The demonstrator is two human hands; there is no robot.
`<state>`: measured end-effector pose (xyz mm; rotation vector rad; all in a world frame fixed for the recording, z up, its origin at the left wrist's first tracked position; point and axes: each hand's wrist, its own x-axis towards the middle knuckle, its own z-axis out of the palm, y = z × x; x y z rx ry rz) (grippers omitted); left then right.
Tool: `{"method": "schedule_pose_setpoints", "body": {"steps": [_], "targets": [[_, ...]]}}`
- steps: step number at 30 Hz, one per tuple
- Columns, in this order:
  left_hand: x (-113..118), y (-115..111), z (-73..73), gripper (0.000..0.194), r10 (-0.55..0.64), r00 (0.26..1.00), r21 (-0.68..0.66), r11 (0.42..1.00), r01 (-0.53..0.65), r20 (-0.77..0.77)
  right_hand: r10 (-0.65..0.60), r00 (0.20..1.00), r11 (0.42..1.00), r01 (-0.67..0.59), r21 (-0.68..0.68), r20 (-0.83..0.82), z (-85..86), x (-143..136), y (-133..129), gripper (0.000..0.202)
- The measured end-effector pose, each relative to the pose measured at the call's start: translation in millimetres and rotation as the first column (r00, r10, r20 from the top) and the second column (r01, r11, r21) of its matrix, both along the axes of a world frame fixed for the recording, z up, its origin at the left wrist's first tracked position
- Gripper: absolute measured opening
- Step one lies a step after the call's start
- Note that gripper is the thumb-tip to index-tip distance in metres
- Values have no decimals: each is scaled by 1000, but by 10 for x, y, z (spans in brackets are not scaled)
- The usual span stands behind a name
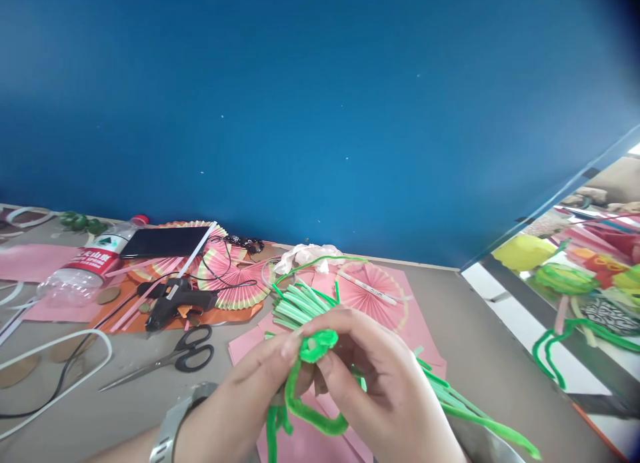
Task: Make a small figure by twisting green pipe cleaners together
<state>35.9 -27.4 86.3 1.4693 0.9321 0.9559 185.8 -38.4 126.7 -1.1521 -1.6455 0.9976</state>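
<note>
Both hands meet at the lower middle of the head view. Between their fingertips is a bright green fuzzy pipe cleaner (318, 346), coiled at its top, with a loose loop hanging below. My left hand (250, 390) pinches the coil from the left. My right hand (375, 376) grips it from the right with thumb and curled fingers. Behind and beneath the hands lie pale green strips (303, 304) and pink paper (415, 316). More green pipe cleaners (480, 420) stick out to the right of my right hand.
Black-handled scissors (187, 350), a hot glue gun (175, 302), a plastic bottle (93, 263), a dark phone (165, 242) and pink paper fans (240, 283) lie to the left. A white marker (367, 288) rests behind the hands. A blue panel (320, 116) rises behind the table.
</note>
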Motion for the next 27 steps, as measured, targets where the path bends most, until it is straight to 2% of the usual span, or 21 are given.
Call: {"method": "schedule_pose_setpoints", "body": {"steps": [2, 5, 8, 12, 16, 17, 20, 21, 22, 23, 27], "targets": [[-3, -32, -20, 29, 32, 998, -23, 999, -31, 45, -25, 999, 1000, 26, 7, -21, 9, -19, 3, 23], [24, -68, 6, 25, 154, 988, 170, 973, -153, 9, -37, 999, 998, 38, 48, -39, -15, -40, 10, 23], [66, -76, 68, 30, 217, 976, 303, 932, -197, -33, -26, 996, 991, 37, 128, -84, -65, -62, 14, 30], [55, -38, 134, 29, 176, 982, 379, 915, -138, -68, -17, 996, 970, 39, 240, -92, -90, -57, 2, 33], [-95, 60, 207, 19, 164, 975, 473, 878, -74, -151, -37, 991, 928, -14, 373, 130, -23, 48, -16, 27], [-143, 88, 230, 19, 165, 968, 527, 849, -42, -188, -43, 983, 915, -33, 402, 178, -2, 78, -16, 26], [-250, 154, 312, 21, 196, 935, 758, 644, 106, -297, -44, 971, 887, -70, 456, 234, 32, 137, -11, 23], [-266, 165, 340, 24, 218, 922, 798, 587, 138, -321, -48, 972, 881, -67, 469, 229, 33, 141, -11, 23], [-272, 170, 365, 26, 232, 913, 815, 557, 159, -336, -60, 975, 878, -50, 475, 213, 30, 138, -14, 24], [-270, 170, 387, 27, 230, 908, 816, 551, 175, -351, -77, 979, 882, -22, 470, 190, 25, 128, -21, 24], [-238, 143, 433, 25, 216, 888, 755, 627, 192, -405, -141, 982, 925, 86, 370, 124, 34, 63, -63, 19]]}}
